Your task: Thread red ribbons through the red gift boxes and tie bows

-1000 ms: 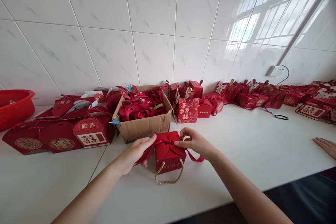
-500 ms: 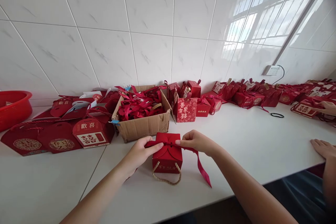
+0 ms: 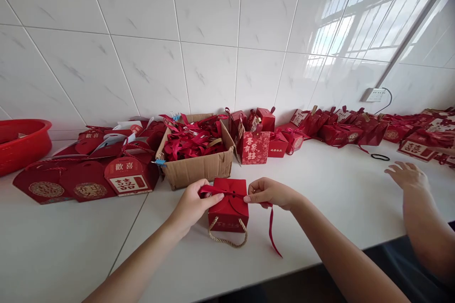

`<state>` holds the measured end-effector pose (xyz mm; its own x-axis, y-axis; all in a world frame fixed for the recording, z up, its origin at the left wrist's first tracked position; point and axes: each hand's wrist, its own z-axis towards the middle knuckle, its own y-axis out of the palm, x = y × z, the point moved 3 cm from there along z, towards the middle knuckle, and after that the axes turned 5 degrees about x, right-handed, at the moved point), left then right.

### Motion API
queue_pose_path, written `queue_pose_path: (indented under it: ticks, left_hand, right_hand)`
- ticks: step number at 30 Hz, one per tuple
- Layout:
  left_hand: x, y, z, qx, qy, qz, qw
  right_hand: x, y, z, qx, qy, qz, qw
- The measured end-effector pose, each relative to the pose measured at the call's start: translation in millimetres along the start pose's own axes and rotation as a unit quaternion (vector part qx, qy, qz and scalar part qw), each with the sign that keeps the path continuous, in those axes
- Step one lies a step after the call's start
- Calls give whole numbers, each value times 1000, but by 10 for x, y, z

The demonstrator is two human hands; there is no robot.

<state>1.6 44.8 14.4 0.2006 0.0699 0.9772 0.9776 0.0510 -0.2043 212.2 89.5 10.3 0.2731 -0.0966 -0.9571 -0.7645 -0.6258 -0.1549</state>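
My left hand is pinched narrow, thumb over fingers, holding the red ribbon at the left side of the box top. My right hand also pinches the ribbon, fingers curled, at the box's right edge; one loose tail dangles below that hand. Ribbon runs across the top of the red gift box, which sits upright on the white table between my hands, curved flaps folded in. Twisted rope handle droops at its front.

Just behind: cardboard carton heaped with red ribbons. Left of carton: red gift boxes with gold medallions, then red plastic basin. Right of carton: red card box with white characters. Farther right: black loop, co-worker's hand near it, fingers spread.
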Motion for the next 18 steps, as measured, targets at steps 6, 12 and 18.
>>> queue_pose_path:
  ticks: [6,12,18]
  left_hand:
    - [-7,35,-21,24,13,12,1000]
    - [-59,45,-19,16,8,-10,1000]
    - [38,82,-67,26,19,15,999]
  right_hand:
    - [82,-40,-16,10,-7,-3,1000]
    - [94,-69,-105,1,-92,105,990]
    - [-59,-10,-165,-2,-186,131,974]
